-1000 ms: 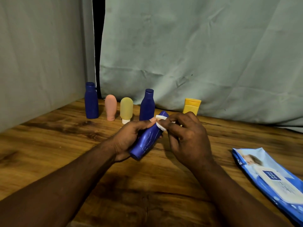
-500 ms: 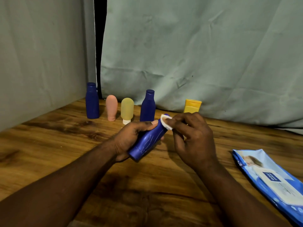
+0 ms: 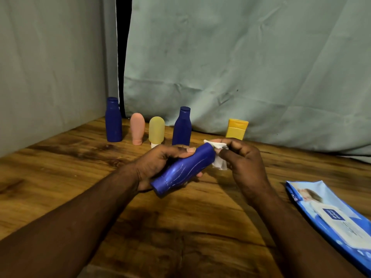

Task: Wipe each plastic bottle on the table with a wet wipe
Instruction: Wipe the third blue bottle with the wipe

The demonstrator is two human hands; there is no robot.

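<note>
My left hand (image 3: 160,163) grips a blue plastic bottle (image 3: 183,169) tilted above the wooden table (image 3: 60,167), its base pointing up and to the right. My right hand (image 3: 243,159) pinches a crumpled white wet wipe (image 3: 217,155) against the bottle's base. Along the back stand a dark blue bottle (image 3: 113,120), a pink bottle (image 3: 137,129), a pale yellow bottle (image 3: 156,131), another dark blue bottle (image 3: 182,127) and a yellow bottle (image 3: 236,129), all upright.
A blue pack of wet wipes (image 3: 329,219) lies flat at the right edge of the table. Grey-green cloth hangs behind and to the left of the table, with a dark gap between the sheets.
The wipe has slid from the top of the bottle's end round to its right side, and more of the wipe now hangs loose. The bottle stays in my left hand.
</note>
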